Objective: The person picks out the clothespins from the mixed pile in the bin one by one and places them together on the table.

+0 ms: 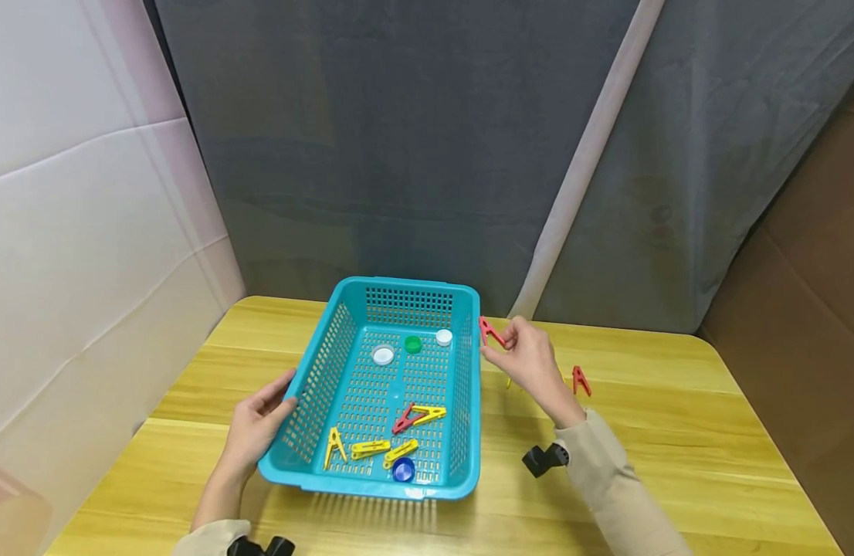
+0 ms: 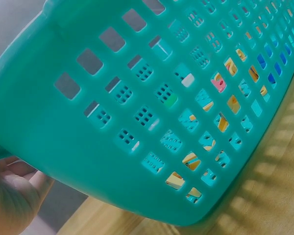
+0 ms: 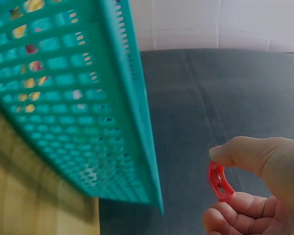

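Observation:
A turquoise plastic basket (image 1: 371, 486) is tilted up on the table, and my left hand (image 1: 255, 426) grips its left rim. Between thumb and fingers of my right hand (image 1: 534, 361) is a red clothespin (image 1: 492, 331), held just outside the basket's right rim. Inside the basket lie another red clothespin (image 1: 402, 420) and several yellow clothespins (image 1: 371, 449). Two white bottle caps (image 1: 382, 354), a green cap (image 1: 413, 344) and a blue cap (image 1: 403, 469) lie in there too. In the right wrist view, the pinched clothespin (image 3: 218, 182) shows beside the basket wall (image 3: 115, 98).
On the wooden table (image 1: 649, 448), a red clothespin (image 1: 581, 381) lies right of my right hand. Something yellow (image 1: 508, 383) peeks out from behind that hand. A grey curtain (image 1: 399, 154) hangs behind the table, with a white panel (image 1: 86, 193) on the left.

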A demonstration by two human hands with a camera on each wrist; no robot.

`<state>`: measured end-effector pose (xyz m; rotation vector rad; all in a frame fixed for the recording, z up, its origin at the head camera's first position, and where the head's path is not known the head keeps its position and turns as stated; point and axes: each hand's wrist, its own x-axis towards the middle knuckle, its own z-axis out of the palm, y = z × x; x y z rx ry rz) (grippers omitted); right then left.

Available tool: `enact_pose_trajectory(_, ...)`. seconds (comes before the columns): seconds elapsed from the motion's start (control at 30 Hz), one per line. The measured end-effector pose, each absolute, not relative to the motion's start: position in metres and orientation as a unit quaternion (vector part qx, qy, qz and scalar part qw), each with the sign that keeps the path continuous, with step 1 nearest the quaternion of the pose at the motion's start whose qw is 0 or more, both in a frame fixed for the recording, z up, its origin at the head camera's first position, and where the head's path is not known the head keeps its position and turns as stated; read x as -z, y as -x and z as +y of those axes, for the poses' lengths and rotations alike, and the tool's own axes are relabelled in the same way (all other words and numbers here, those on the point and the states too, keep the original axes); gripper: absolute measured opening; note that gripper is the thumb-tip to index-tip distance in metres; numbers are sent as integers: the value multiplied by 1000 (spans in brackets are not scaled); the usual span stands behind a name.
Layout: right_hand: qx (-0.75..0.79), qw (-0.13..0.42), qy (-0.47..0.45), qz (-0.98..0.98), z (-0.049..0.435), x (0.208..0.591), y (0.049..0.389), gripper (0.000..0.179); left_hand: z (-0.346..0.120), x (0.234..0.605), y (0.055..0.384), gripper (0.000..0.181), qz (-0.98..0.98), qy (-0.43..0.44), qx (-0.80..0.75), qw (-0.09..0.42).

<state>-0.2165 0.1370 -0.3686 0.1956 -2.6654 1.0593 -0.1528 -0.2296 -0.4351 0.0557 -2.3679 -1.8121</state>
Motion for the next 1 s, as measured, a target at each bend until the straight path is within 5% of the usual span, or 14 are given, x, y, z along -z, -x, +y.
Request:
enact_pose_trajectory(0.47, -361, 155, -31, -919, 171, 408, 201, 33, -229, 436, 154, 43, -793, -17, 603, 89)
enact_pose_trajectory(1.0, -348, 90, 1, -933, 180, 459, 185, 32, -230, 437, 153, 43, -779, -13, 620, 91)
